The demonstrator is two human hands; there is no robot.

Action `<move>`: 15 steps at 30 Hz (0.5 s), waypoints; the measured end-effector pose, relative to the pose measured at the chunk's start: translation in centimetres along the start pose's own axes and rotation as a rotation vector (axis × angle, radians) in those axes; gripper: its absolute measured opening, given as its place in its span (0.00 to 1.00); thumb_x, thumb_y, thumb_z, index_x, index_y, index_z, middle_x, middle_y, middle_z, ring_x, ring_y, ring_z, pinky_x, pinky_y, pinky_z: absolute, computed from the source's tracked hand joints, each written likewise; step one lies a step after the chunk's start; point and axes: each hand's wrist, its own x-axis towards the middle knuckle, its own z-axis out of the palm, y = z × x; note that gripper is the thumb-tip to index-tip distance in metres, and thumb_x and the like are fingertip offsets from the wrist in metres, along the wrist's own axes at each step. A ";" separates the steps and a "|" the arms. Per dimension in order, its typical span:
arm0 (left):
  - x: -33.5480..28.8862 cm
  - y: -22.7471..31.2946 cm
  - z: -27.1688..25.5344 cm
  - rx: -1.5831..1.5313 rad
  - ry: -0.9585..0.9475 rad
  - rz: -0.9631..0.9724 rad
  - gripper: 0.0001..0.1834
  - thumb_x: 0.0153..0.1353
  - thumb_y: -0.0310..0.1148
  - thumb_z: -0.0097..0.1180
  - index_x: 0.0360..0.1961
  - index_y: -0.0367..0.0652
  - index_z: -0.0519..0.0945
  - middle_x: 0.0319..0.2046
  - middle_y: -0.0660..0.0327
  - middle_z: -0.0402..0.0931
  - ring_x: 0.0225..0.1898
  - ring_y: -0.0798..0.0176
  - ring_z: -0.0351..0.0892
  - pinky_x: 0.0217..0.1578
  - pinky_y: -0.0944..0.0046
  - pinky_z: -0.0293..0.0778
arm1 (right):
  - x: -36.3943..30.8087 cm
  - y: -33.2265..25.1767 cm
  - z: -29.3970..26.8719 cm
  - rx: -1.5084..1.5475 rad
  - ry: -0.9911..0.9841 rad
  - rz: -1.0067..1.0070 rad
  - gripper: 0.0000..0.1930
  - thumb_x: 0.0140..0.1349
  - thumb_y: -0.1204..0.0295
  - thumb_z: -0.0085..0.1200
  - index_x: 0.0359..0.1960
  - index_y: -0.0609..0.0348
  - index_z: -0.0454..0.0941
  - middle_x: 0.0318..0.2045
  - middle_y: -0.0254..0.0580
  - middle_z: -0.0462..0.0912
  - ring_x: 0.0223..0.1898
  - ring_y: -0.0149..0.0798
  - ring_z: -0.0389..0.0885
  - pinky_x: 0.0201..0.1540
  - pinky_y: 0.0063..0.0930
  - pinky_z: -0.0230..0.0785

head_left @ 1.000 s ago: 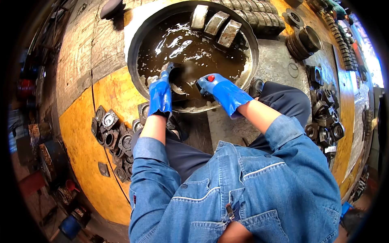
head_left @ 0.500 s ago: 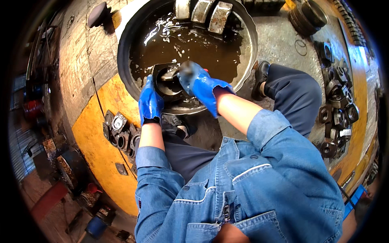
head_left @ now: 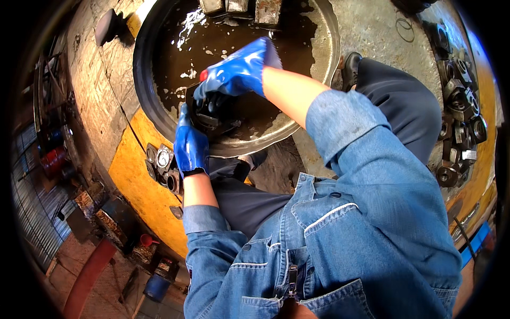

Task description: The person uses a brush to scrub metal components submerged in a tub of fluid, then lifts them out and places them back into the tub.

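Left hand (head_left: 190, 146) and right hand (head_left: 237, 72), blue-gloved, each grip closed on dark metal part (head_left: 211, 114) over near-left rim of basin (head_left: 324, 64) holding brown liquid

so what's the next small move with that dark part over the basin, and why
Probably keep both gloved hands, left hand and right hand, on the dark metal part and dip it into the brown liquid: it sits at the basin's near rim, looking wet and grimy.
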 end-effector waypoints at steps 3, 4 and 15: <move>0.8 0.8 0.6 0.040 -0.023 0.010 0.29 0.71 0.14 0.44 0.73 0.37 0.72 0.60 0.45 0.83 0.60 0.53 0.83 0.62 0.59 0.75 | -1.2 0.7 -1.2 -0.103 0.122 -0.123 0.17 0.62 0.51 0.63 0.40 0.49 0.88 0.33 0.36 0.87 0.34 0.38 0.86 0.39 0.30 0.77; 0.9 0.6 0.7 0.009 -0.021 0.016 0.29 0.71 0.14 0.43 0.73 0.37 0.72 0.60 0.45 0.82 0.59 0.54 0.83 0.62 0.59 0.75 | -0.9 1.4 -0.8 -0.227 0.135 -0.257 0.15 0.61 0.54 0.63 0.37 0.51 0.87 0.31 0.35 0.86 0.33 0.38 0.85 0.38 0.30 0.75; 0.9 2.3 0.1 -0.317 -0.067 -0.188 0.32 0.69 0.14 0.44 0.74 0.41 0.71 0.60 0.37 0.80 0.59 0.42 0.84 0.61 0.57 0.76 | 2.0 1.8 5.2 -0.725 -0.218 -0.668 0.18 0.69 0.62 0.51 0.35 0.60 0.89 0.36 0.49 0.91 0.40 0.51 0.90 0.46 0.44 0.82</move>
